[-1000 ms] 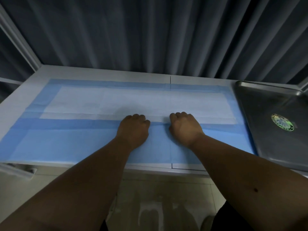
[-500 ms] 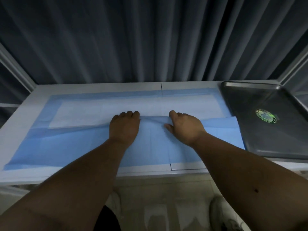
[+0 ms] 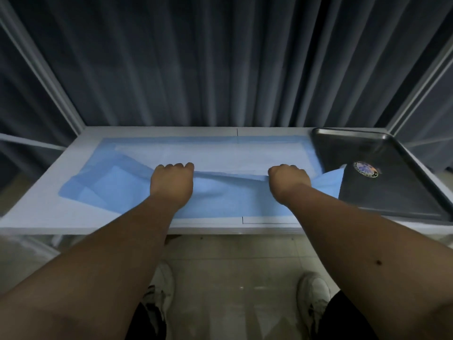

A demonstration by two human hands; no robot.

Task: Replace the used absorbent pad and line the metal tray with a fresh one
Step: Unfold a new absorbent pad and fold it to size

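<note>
White shoes on the tiled floor; above them, white table; left hand and right hand each grip the folded near edge of the blue absorbent pad, fingers curled over it; pad corner overlaps the metal tray at right; dark curtain behind.

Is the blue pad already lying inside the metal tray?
No. The blue pad lies on the white table; only its right corner overlaps the metal tray, which is otherwise bare.
</note>
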